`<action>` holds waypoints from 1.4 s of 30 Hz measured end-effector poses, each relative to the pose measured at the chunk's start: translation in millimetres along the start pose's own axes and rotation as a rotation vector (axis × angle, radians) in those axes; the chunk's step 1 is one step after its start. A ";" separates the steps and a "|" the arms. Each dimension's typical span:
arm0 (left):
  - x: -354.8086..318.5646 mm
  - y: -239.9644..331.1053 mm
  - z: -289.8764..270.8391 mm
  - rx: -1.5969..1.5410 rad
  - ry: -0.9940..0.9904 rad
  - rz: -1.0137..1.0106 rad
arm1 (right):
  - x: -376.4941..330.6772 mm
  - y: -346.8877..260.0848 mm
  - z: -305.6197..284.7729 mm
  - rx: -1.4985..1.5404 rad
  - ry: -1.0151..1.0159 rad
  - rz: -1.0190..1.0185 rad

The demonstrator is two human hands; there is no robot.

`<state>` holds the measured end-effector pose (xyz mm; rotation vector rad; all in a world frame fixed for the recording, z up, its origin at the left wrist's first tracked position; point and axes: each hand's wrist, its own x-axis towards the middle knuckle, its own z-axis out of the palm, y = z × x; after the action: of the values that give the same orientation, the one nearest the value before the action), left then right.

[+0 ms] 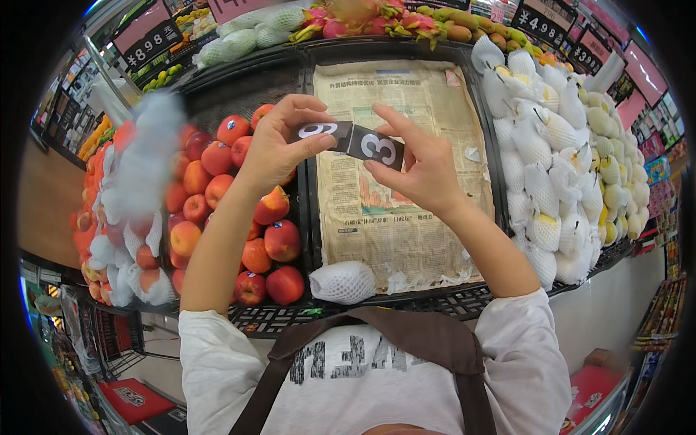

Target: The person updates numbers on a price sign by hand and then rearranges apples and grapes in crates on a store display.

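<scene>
My left hand (279, 138) pinches a small black number card (341, 133) with a white digit on it. My right hand (424, 163) grips a second black number card (361, 141), also bearing a white digit. The cards meet edge to edge, tilted, above a newspaper-lined tray (435, 246). Thumbs and fingers of both hands are closed on the card ends; the right index finger sticks up free. Under my left forearm lie red apples (283, 241). A white foam fruit net (343, 283) rests at the tray's near edge.
Foam-netted pears (536, 174) are heaped on the right. At the far left stand more netted fruits (130, 246), partly covered by a blurred plastic bag (156, 152). Dragon fruit (355, 25) and black price signs (148, 43) line the back. A black crate rim (254, 319) runs along the front.
</scene>
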<state>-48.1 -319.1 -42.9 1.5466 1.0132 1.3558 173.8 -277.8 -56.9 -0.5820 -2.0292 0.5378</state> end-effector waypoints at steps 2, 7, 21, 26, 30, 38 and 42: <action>-1.1 2.6 1.8 0.033 0.017 0.017 | -1.2 3.9 0.4 -0.092 0.023 -0.093; -0.1 7.4 11.9 -0.061 0.108 0.006 | -4.6 10.1 1.9 0.069 0.043 -0.058; 10.4 1.5 30.1 -0.267 0.311 -0.198 | -19.0 18.4 10.0 0.688 -0.262 0.441; 13.2 2.5 22.5 -0.184 0.222 -0.256 | -17.8 29.8 0.9 1.252 -0.323 0.674; 13.0 15.0 23.8 -0.296 0.169 -0.295 | -20.9 41.6 0.2 1.380 -0.344 0.610; 9.7 27.4 40.7 -0.375 0.221 -0.093 | -22.4 36.9 6.4 1.112 -0.484 0.373; 11.6 40.4 54.4 -0.235 0.238 0.074 | -22.8 42.9 4.9 1.160 -0.481 0.385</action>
<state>9.1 -325.7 -5.4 1.2803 0.9064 1.6771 188.1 -258.0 -99.2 -0.0979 -1.6079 2.0316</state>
